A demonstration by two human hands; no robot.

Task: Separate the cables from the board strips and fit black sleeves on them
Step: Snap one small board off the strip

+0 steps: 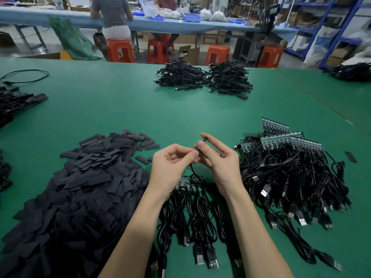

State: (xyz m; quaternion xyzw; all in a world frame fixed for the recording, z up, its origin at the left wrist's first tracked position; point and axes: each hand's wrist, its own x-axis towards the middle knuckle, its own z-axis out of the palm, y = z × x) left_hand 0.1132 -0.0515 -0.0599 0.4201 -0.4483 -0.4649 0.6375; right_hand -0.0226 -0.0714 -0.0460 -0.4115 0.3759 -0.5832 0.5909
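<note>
Green worktop (124, 109) fills the view, matte, seam line running diagonally near the right edge. Both hands are raised just above the near-centre. Left hand (170, 167) pinches a thin black cable (192, 167) between thumb and fingertips, other fingers curled. Right hand (218, 159) pinches a small black sleeve (203, 141) at the cable's top end, thumb and index closed on it, remaining fingers loosely bent. Cable drops down from the two grips to a board strip (188, 182) lying flat below the hands, mostly hidden by the left wrist. More cables (200, 221) still attached to that strip fan toward the near edge, USB plugs at their ends.

Large heap of loose black sleeves (80, 189) sits at the near left, spilling toward the corner. Pile of board strips with cables (291, 173) sits to the right of the hands, green strips standing at its far side. One stray sleeve piece (350, 156) lies beyond it, near the right edge. Two bundled cable stacks (202, 79) sit at the far edge, centre. More dark cable piles at the left edge and far right corner.

Room: workshop, orange stools (158, 51) behind the worktop, a long blue-covered bench (60, 18) with blue bins (191, 17), two seated persons there, blue metal shelving (329, 27) at right, cardboard boxes on the floor.
</note>
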